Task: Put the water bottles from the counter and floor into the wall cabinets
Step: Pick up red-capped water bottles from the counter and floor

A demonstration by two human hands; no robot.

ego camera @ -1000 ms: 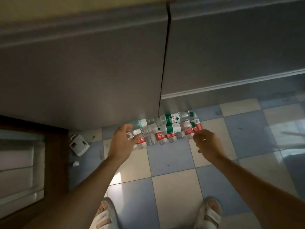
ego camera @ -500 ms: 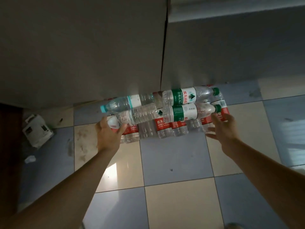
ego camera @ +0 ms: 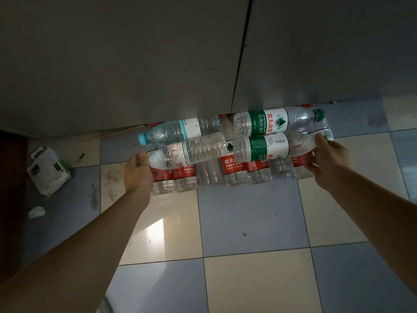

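- both hands, left hand and right hand, now closer on the pack of water bottles than a second ago.
- pack on floor tiles, against cabinet doors; four loose bottles lie on top.
- fingers curl on pack ends.
- step: floor pickup; next needs level lift.

Both bare forearms reach forward and down from the near corners, converging on the pack of bottles. The left hand sits at the pack's left end, thumb up, fingers curled round it. The right hand grips the pack's right end, fingers wrapped over the edge.
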